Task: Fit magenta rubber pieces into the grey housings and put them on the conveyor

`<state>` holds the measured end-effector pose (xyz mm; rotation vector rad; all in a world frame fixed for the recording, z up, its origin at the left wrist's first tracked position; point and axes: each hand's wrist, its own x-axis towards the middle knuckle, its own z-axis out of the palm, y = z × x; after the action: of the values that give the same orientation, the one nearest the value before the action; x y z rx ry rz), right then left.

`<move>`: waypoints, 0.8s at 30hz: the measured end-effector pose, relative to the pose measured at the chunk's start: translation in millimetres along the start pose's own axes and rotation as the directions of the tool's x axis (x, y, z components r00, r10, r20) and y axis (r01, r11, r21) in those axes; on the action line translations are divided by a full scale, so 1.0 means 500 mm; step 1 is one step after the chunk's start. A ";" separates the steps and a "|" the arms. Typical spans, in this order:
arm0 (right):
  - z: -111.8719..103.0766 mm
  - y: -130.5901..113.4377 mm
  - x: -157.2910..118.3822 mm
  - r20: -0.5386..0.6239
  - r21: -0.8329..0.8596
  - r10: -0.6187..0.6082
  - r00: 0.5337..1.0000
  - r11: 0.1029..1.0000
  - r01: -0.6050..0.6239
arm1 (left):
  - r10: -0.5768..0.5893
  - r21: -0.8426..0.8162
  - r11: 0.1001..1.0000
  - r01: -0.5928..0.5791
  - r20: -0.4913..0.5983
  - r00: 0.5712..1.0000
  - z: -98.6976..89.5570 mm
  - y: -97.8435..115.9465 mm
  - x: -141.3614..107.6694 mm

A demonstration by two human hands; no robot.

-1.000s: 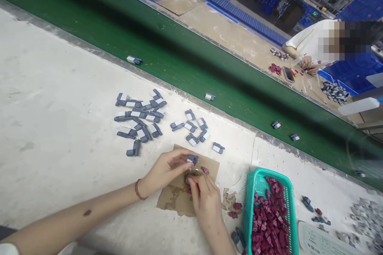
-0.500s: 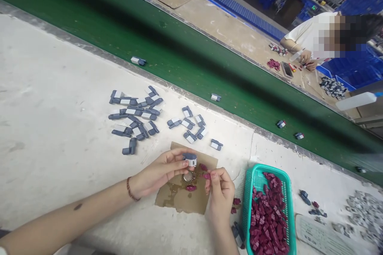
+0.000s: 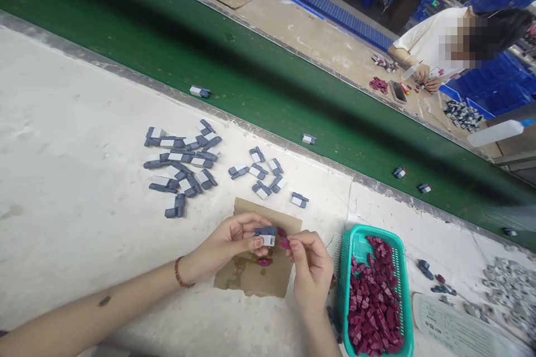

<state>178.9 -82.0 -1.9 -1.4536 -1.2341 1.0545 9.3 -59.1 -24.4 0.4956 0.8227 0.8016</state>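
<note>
My left hand (image 3: 234, 242) is closed on a dark blue and white plastic piece (image 3: 266, 236), its white end facing right. Close by, my right hand (image 3: 310, 259) pinches a small maroon plastic piece (image 3: 285, 243) just right of that part; whether the two touch I cannot tell. Under both hands lies a brown cardboard sheet (image 3: 251, 283) with wet stains. Another maroon piece (image 3: 264, 262) rests on it, and one more (image 3: 282, 232) shows partly behind the held pieces.
Several blue and white pieces (image 3: 180, 156) lie on the white table at left. A teal basket (image 3: 342, 290) of maroon pieces stands at right, with grey parts (image 3: 508, 290) beyond. Behind runs a green conveyor belt (image 3: 251, 78) carrying several pieces. Across it sits a person (image 3: 435, 39).
My right hand has brought the maroon piece closer to the blue and white piece. The left hand has turned its piece slightly and lowered it. Pieces on the belt have shifted right.
</note>
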 end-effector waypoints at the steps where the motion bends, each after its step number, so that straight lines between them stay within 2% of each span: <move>1: -0.004 0.001 -0.001 0.032 -0.023 -0.028 0.999 0.999 0.029 | -0.012 -0.009 1.000 0.012 0.002 1.000 0.002 0.001 -0.001; 5: -0.015 0.003 -0.001 0.149 -0.105 -0.105 0.983 0.987 0.121 | -0.047 -0.003 0.999 0.047 0.000 0.999 0.003 0.002 -0.004; 10: -0.012 -0.005 0.005 0.212 -0.116 -0.197 0.957 0.968 0.225 | -0.044 0.017 0.999 0.044 0.011 0.999 -0.004 -0.005 -0.003; 24: 0.005 -0.001 -0.003 0.184 -0.203 -0.369 0.911 0.893 0.402 | -0.083 0.053 0.995 0.086 -0.051 0.995 0.006 -0.014 -0.001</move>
<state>176.1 -83.0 -1.7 -1.2456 -1.7190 0.7642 14.3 -64.2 -27.0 0.4882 0.9072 0.7173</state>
